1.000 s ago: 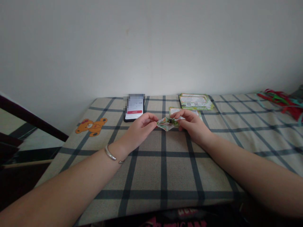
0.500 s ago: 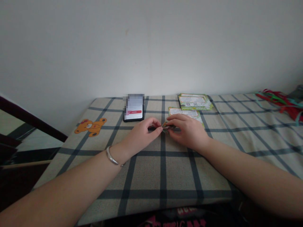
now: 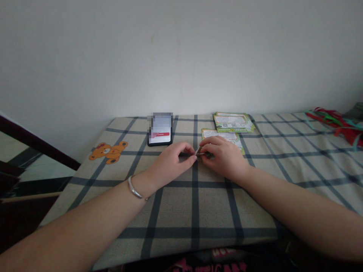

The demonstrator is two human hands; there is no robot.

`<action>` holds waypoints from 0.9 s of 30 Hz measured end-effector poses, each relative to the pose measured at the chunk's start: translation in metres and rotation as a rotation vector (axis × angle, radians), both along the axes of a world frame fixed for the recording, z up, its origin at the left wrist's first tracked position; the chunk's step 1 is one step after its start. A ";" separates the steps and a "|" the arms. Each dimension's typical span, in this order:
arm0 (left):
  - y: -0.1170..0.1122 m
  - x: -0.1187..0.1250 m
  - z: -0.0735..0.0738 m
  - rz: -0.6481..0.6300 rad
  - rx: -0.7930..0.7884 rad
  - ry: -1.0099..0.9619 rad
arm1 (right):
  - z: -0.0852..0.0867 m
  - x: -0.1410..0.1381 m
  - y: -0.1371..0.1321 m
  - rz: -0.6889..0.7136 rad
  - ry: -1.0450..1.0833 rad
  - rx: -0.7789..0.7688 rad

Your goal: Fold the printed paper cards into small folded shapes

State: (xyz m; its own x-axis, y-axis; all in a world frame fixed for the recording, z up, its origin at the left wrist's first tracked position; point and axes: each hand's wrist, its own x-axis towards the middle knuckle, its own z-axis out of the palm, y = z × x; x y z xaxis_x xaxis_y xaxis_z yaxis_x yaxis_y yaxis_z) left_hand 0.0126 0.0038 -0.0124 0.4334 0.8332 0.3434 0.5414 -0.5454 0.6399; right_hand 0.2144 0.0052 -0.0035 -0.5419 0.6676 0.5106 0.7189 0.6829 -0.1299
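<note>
Left hand (image 3: pixel 170 162): down low over the checked cloth (image 3: pixel 176 204), thumb and fingertips pinched together on the left end of the folded paper (image 3: pixel 199 153).
Right hand (image 3: pixel 224 158): right up against it from the 3 o'clock side, fingers curled over and clamped on the paper's other end, knuckles up.
Folded paper: caught between the two sets of fingertips at the centre of the cloth, on or just above the surface. Only a thin pale sliver shows, so the fold itself can't be made out.
Bracelet (image 3: pixel 134 189): a silver band on the left wrist, at 7 o'clock from the pinch.
Phone (image 3: pixel 160 130): lying flat at 11 o'clock from the hands, near them, screen lit with a red bar across it.
Single leaflet (image 3: pixel 219 134): at 1 o'clock, its near edge tucked behind the right hand's knuckles.
Leaflet stack (image 3: pixel 233 122): just beyond that one, further out at 1 o'clock, green-bordered, close to the wall (image 3: pixel 181 56).
Bear print (image 3: pixel 109 152): an orange teddy on the cloth out at 9 o'clock, well apart from the hands.
Ribbons (image 3: pixel 337 122): a red and green tangle far off at 2 o'clock, at the cloth's right edge.
Forearms: both bare, coming in from 7 and 5 o'clock and meeting at the paper.
</note>
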 end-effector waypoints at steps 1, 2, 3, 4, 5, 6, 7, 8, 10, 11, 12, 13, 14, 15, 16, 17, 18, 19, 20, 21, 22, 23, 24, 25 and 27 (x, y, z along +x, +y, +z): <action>0.000 0.000 0.000 0.000 0.006 -0.002 | 0.000 0.000 0.001 0.001 0.002 0.020; 0.000 0.000 0.000 0.000 0.010 -0.005 | 0.000 0.000 0.001 0.001 0.003 0.041; 0.000 0.000 0.000 0.003 0.014 -0.008 | -0.001 -0.001 0.002 -0.002 0.004 0.059; -0.001 0.000 0.000 0.005 0.018 -0.011 | -0.001 -0.001 0.002 -0.005 0.006 0.074; -0.001 0.000 0.000 0.007 0.023 -0.014 | -0.001 -0.001 0.002 -0.005 0.010 0.085; -0.001 0.000 0.000 0.006 0.024 -0.013 | -0.002 -0.001 0.003 -0.002 0.012 0.091; -0.001 0.000 0.000 0.007 0.026 -0.011 | -0.002 -0.001 0.003 0.003 0.013 0.095; -0.001 0.001 0.000 0.007 0.027 -0.009 | -0.003 -0.001 0.003 0.006 0.010 0.095; 0.000 0.001 0.000 0.008 0.027 -0.011 | -0.004 -0.001 0.003 0.011 0.002 0.086; 0.000 0.001 0.000 0.011 0.028 -0.012 | -0.005 -0.001 0.003 0.011 -0.002 0.079; 0.000 0.001 0.000 0.013 0.031 -0.011 | -0.005 -0.001 0.003 0.009 -0.006 0.073; 0.001 0.000 0.000 0.016 0.034 -0.009 | -0.005 -0.001 0.003 0.007 -0.009 0.066; 0.001 0.000 -0.001 0.021 0.036 -0.003 | -0.005 -0.001 0.003 0.007 -0.013 0.058; 0.001 0.000 -0.001 0.027 0.038 0.005 | -0.005 -0.001 0.003 0.008 -0.018 0.050; 0.001 0.000 -0.001 0.033 0.040 0.014 | -0.005 -0.001 0.003 0.011 -0.025 0.041; 0.001 0.000 -0.001 0.038 0.043 0.024 | -0.004 -0.002 0.004 0.015 -0.033 0.033; 0.001 0.000 -0.001 0.042 0.048 0.031 | -0.004 -0.002 0.004 0.018 -0.038 0.025; 0.001 0.000 -0.001 0.044 0.053 0.036 | -0.004 -0.003 0.004 0.021 -0.039 0.021; 0.001 0.001 0.000 0.043 0.057 0.039 | -0.004 -0.003 0.005 0.023 -0.034 0.020; 0.001 0.001 0.000 0.042 0.060 0.038 | -0.004 -0.003 0.005 0.025 -0.027 0.018; 0.000 0.001 0.001 0.040 0.061 0.035 | -0.005 -0.003 0.006 0.027 -0.020 0.016; 0.000 0.001 0.001 0.039 0.061 0.034 | -0.006 -0.003 0.006 0.027 -0.012 0.014; 0.000 0.001 0.001 0.039 0.059 0.033 | -0.006 -0.003 0.006 0.029 -0.004 0.012; 0.000 0.001 0.002 0.037 0.056 0.033 | -0.007 -0.003 0.006 0.029 0.004 0.010; 0.000 0.002 0.002 0.032 0.040 0.028 | -0.008 -0.003 0.007 0.033 0.022 0.004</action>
State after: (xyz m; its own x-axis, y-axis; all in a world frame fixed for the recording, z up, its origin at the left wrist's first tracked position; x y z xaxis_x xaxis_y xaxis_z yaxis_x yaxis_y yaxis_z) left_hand 0.0142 0.0042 -0.0102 0.4168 0.8326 0.3648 0.5766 -0.5524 0.6020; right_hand 0.2115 0.0118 -0.0118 -0.5523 0.6473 0.5254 0.6927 0.7069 -0.1427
